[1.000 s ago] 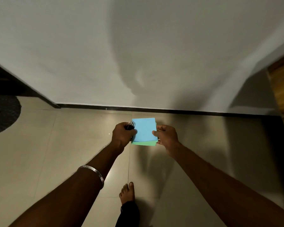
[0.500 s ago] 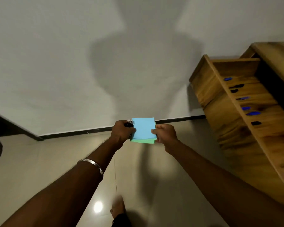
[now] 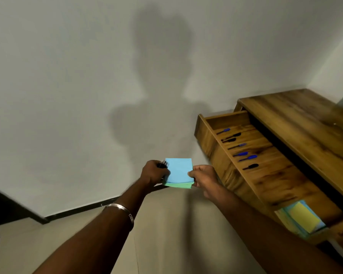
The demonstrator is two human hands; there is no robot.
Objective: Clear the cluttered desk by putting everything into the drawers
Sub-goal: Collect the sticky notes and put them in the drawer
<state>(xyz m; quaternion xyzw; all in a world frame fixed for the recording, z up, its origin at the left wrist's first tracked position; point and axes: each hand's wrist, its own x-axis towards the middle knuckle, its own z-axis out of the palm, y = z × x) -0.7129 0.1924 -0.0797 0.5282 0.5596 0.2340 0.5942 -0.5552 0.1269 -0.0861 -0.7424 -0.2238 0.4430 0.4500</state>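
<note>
We hold the paper stack (image 3: 178, 173) between both hands, left hand (image 3: 153, 173) also curled round a dark object (image 3: 162, 165), right hand (image 3: 203, 176) pinching its nearer edge toward the open drawer (image 3: 206, 133) lying rightward.

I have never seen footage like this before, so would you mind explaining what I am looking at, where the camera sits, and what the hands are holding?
There is no machine here: a person wears one wide-angle camera on the head, looking forward and down, so you see their own two arms. The left hand and the right hand together hold a stack of coloured paper, blue on top with green beneath. The left hand also grips a small dark object; I cannot tell what it is. On the right stands a wooden desk with its drawer pulled open. Inside lie several blue and black pens and, nearer the camera, more coloured paper with yellow on top. The stack is held over the floor, not yet above the drawer.
</note>
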